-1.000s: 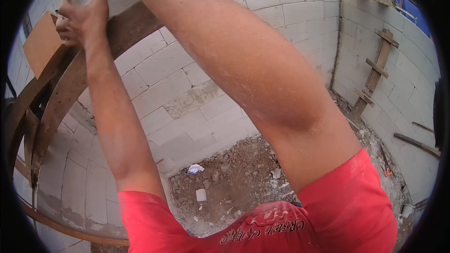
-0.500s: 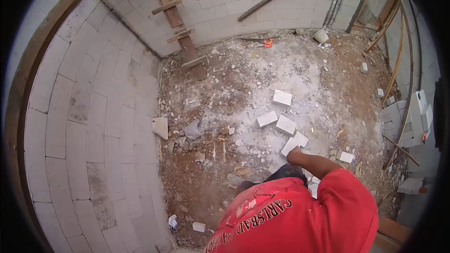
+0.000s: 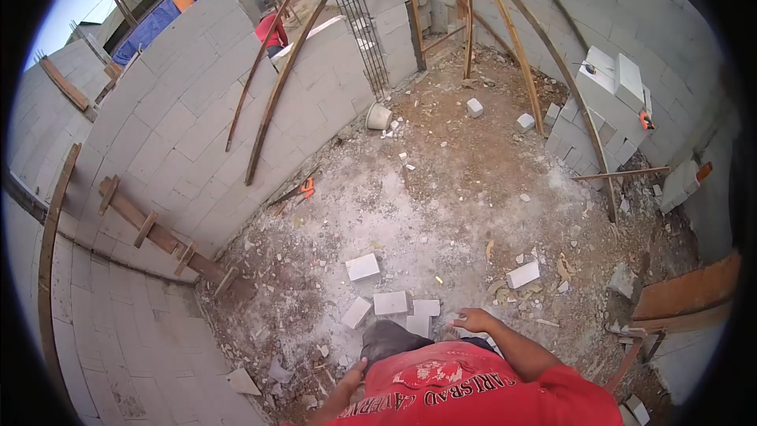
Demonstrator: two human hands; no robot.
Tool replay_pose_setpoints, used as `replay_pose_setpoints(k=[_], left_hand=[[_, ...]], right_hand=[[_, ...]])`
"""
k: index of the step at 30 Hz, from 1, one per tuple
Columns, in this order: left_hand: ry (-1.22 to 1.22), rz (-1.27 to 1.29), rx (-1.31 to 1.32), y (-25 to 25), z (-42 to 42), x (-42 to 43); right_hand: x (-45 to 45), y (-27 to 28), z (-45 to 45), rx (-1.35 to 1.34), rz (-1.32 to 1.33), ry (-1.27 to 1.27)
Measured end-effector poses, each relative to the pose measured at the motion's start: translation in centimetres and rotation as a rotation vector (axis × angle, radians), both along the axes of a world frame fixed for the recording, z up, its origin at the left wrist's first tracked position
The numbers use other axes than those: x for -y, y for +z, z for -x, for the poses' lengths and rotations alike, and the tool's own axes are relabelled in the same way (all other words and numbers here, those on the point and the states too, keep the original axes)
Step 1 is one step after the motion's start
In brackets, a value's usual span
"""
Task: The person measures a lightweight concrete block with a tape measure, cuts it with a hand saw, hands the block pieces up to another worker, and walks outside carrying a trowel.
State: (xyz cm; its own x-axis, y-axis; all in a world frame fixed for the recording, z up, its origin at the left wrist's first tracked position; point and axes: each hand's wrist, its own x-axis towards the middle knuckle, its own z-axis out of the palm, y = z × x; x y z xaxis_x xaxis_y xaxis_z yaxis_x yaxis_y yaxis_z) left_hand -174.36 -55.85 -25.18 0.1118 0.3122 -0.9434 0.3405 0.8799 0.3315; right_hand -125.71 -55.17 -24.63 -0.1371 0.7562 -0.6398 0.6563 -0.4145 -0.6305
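Note:
My right hand (image 3: pixel 475 320) is apart from the blocks, its fingers loosely spread and nothing visible in them. Just left of it lie small white blocks: one block (image 3: pixel 426 308) is closest, with another block (image 3: pixel 390 302) beside it. A third block (image 3: pixel 356 312) is tilted at the left of this group, and a separate block (image 3: pixel 363 267) lies farther out. Low beside my dark-clad knee (image 3: pixel 390 338) is my left hand (image 3: pixel 356 372), seemingly laid against my leg and holding nothing I can see; its fingers are partly hidden.
An orange-handled saw (image 3: pixel 306 188) lies near the far wall, and a bucket (image 3: pixel 378 117) leans in the corner. Wooden poles (image 3: pixel 505 39) prop against the walls. A block stack (image 3: pixel 599 122) stands at right. Rubble covers the floor. Another person (image 3: pixel 271 31) is beyond the wall.
My view has swung up and to the right. My right hand was on a white block and is now off it. My left hand has come into view.

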Motion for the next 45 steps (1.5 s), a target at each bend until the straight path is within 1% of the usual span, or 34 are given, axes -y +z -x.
replay_pose_setpoints(k=[2,5,6,7,8,10,11,12,13,14,15,17,18,19,20,21,22,23,24,25,27,29,31,33,34,36,37,38,39,40,41,42,43,45], left_hand=[[-0.216,-0.183,-0.309,4.0,-11.5,-6.1],[-0.392,-0.408,-0.098,7.8,-15.8,-14.3],[-0.367,-0.321,-0.018,6.8,-15.5,-16.2],[-0.341,-0.249,0.071,5.4,-15.3,-19.0],[-0.316,-0.175,0.162,3.8,-14.9,-21.7],[-0.514,0.078,0.023,2.5,-14.9,-28.1],[-0.618,0.080,0.090,-7.0,-11.0,-30.6],[-0.659,0.162,-0.023,-6.5,-11.9,-34.7],[-0.661,0.211,-0.134,-6.7,-12.4,-39.1],[-0.654,0.244,-0.245,-7.0,-14.0,-44.0],[-0.637,0.261,-0.354,-7.6,-15.7,-48.9],[-0.626,0.250,-0.535,-9.3,-18.9,-58.6],[-0.635,0.177,-0.591,-10.2,-21.8,-64.2],[-0.653,0.038,-0.598,-10.3,-25.1,-69.9],[-0.697,-0.194,-0.527,-10.2,-29.3,-75.8],[-0.753,-0.426,-0.464,-10.1,-33.6,-81.8],[-0.604,-0.653,-0.274,-9.9,-38.5,-86.7],[-0.553,-0.746,-0.107,-9.1,-43.8,-92.0],[-0.658,-0.811,-0.137,-3.5,-50.1,-95.9],[-0.699,-0.831,-0.086,-3.2,-55.0,-100.6],[-0.647,-0.980,0.050,0.2,-63.6,-106.2],[-0.652,-1.014,0.078,2.5,-70.6,-109.9],[-0.686,-1.019,0.093,0.9,-75.6,-112.6],[-0.734,-0.862,0.230,1.2,-78.7,-112.6],[-0.782,-0.702,0.225,3.4,-79.9,-112.0],[-1.233,-0.827,0.183,-7.3,-78.9,-113.5],[-1.255,-0.765,0.098,-6.2,-78.4,-115.7],[-1.275,-0.684,0.024,-5.6,-77.8,-117.0],[-1.284,-0.600,-0.026,-4.0,-78.9,-117.3],[-1.131,-0.751,0.109,-3.9,-79.5,-119.6],[-1.107,-0.978,-0.014,2.0,-81.8,-121.5],[-1.282,-0.972,-0.346,8.0,-84.7,-123.8],[-1.246,-0.892,-0.374,9.3,-86.3,-126.8],[-1.081,-0.757,-0.151,6.3,-87.7,-132.7]], right_hand=[[-0.9,-0.2,1.9,-0.002,0.087,0.055],[-4.5,-2.8,-1.0,0.004,0.124,0.070],[-5.1,-4.0,-1.7,0.007,0.144,0.074],[-6.1,-8.0,-4.4,0.140,0.004,0.036],[-7.3,-9.5,-7.5,0.167,0.033,-0.049],[-11.6,-11.5,-14.6,0.235,0.069,-0.228],[-12.9,-11.7,-18.3,0.203,0.070,-0.344],[-14.3,-10.8,-21.2,0.163,0.061,-0.459],[-16.5,-6.5,-22.9,0.249,0.184,-0.637],[-15.8,-11.3,-26.0,0.406,0.142,-0.546],[-14.6,-17.4,-29.5,0.484,0.206,-0.372],[-18.6,-13.0,-32.7,0.429,0.453,-0.159],[-20.5,-14.3,-34.9,0.491,0.389,-0.131],[-21.9,-17.7,-36.8,0.541,0.327,-0.098],[-23.8,-18.7,-37.6,0.586,0.264,-0.061],[-28.5,-15.0,-38.6,0.567,0.062,0.164],[-32.8,-13.2,-38.8,0.501,0.096,-0.113],[-38.2,-9.0,-38.3,0.408,0.085,-0.421],[-44.1,-3.7,-37.6,0.322,0.032,-0.712],[-47.5,-6.8,-38.7,0.297,0.033,-0.769],[-55.3,-11.4,-41.1,0.339,0.037,-0.490],[-62.5,-14.4,-44.4,0.339,0.018,-0.165],[-71.3,-15.6,-49.5,0.322,-0.044,0.192],[-79.2,-17.7,-55.5,0.376,0.033,0.065],[-82.6,-18.5,-59.2,0.405,0.077,-0.001],[-89.7,-19.7,-67.0,0.566,-0.003,0.179],[-92.7,-23.0,-70.8,0.642,0.019,0.120],[-96.5,-20.1,-74.0,0.570,0.140,-0.133],[-99.5,-21.1,-77.8,0.693,-0.053,0.084],[-102.9,-16.6,-80.4,0.730,-0.088,0.038],[-106.4,-14.2,-82.6,0.728,-0.278,-0.090],[-109.5,-12.2,-84.1,0.564,-0.305,-0.505],[-113.4,-7.0,-84.9,0.531,-0.191,-0.615],[-119.2,-5.7,-87.3,0.388,-0.233,-0.679]])
